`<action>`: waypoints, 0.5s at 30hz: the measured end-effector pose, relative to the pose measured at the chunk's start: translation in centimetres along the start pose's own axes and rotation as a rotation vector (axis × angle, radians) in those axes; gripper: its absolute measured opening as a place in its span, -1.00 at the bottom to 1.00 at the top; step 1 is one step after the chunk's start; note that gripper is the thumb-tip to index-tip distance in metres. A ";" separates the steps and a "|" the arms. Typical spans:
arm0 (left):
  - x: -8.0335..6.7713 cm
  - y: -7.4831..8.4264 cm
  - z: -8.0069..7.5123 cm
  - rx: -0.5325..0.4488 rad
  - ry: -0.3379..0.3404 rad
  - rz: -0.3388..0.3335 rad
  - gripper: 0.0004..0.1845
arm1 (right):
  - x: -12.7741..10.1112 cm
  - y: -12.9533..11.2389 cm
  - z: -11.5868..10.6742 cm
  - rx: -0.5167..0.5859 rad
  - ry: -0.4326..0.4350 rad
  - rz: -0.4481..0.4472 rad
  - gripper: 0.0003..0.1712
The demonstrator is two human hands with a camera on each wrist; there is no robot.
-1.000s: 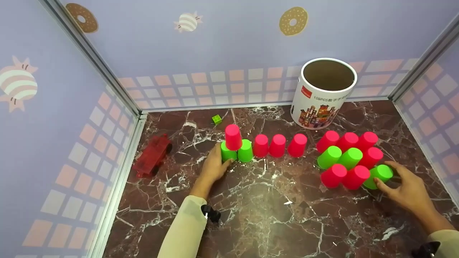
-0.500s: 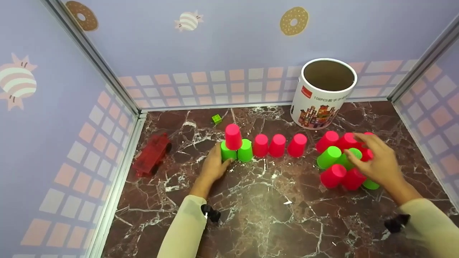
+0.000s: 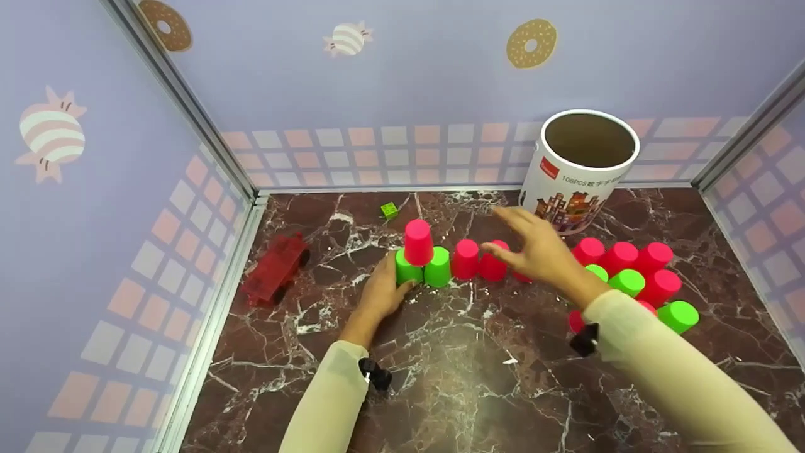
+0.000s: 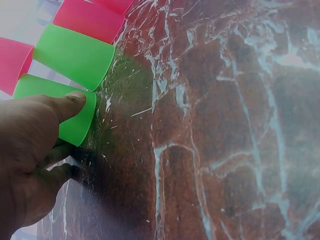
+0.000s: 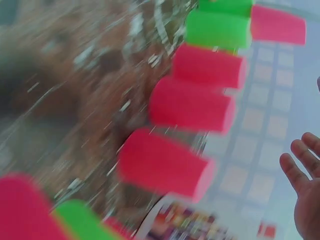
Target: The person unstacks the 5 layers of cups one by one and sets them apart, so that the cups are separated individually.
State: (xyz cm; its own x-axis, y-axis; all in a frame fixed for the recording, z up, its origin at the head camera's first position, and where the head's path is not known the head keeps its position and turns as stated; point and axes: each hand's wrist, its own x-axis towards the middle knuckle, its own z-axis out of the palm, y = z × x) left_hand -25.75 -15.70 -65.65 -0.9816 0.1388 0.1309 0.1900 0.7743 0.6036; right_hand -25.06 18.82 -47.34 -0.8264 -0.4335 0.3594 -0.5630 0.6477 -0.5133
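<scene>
A dark red marble surface [image 3: 453, 371] sat inside a booth of lilac walls printed with doughnuts and striped sweets. The left hand [image 3: 382, 292] rested on it with thumb and fingers curled round the leftmost green cup [image 3: 407, 270], which stood upside down touching a second green cup [image 3: 438, 269]; a pink cup [image 3: 418, 241] was stacked across the tops of the two. The right hand [image 3: 539, 251] hovered with fingers spread and relaxed, holding nothing, above the row of pink cups [image 3: 466, 258] that ran on to the right of the green pair, hiding part of that row. Further right lay a loose cluster of pink and green cups [image 3: 654, 277], some tipped on their sides. Behind the right hand stood an open white cardboard tub [image 3: 566, 189] with printed houses. Near the back wall lay a small green cube [image 3: 389, 210], and by the left wall a red toy vehicle [image 3: 277, 267].
</scene>
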 end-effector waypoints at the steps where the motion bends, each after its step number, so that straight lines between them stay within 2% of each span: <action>1: 0.0 0.0 0.0 0.008 -0.006 -0.001 -0.16 | 0.6 -0.5 0.5 0.006 -0.013 -0.002 -0.09; 9: 0.1 -0.2 0.3 0.035 0.024 0.028 -0.19 | 4.0 -3.7 4.1 0.023 -0.126 0.000 -0.05; 15: -0.4 0.0 -0.1 -0.013 0.053 0.035 -0.18 | 5.7 -5.2 6.3 0.039 -0.174 -0.030 -0.03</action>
State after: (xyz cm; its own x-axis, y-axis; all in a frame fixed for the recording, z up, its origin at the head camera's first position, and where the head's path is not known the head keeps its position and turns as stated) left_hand -25.34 -15.80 -65.63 -0.9722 0.1326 0.1929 0.2245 0.7615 0.6081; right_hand -26.88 9.02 -47.58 -0.7968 -0.5562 0.2362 -0.5843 0.6096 -0.5358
